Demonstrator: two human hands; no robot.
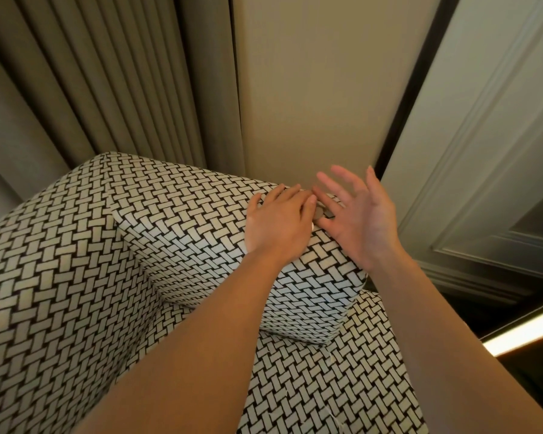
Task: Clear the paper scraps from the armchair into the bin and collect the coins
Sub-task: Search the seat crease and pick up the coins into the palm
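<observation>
The armchair (76, 261) is covered in a black-and-white woven pattern and fills the lower left. My left hand (279, 220) lies palm down on top of its right armrest (311, 277), fingers flat. My right hand (358, 214) is held palm up beside it, fingers spread, its edge against the armrest top. Between the two hands sit a couple of dark coins (322, 212), partly hidden by my fingers. No paper scraps or bin are in view.
Pleated beige curtains (107, 73) hang behind the chair. A plain beige wall panel (320, 89) stands straight ahead. A grey panelled door (483, 151) is on the right, with a lit strip (527, 333) lower right.
</observation>
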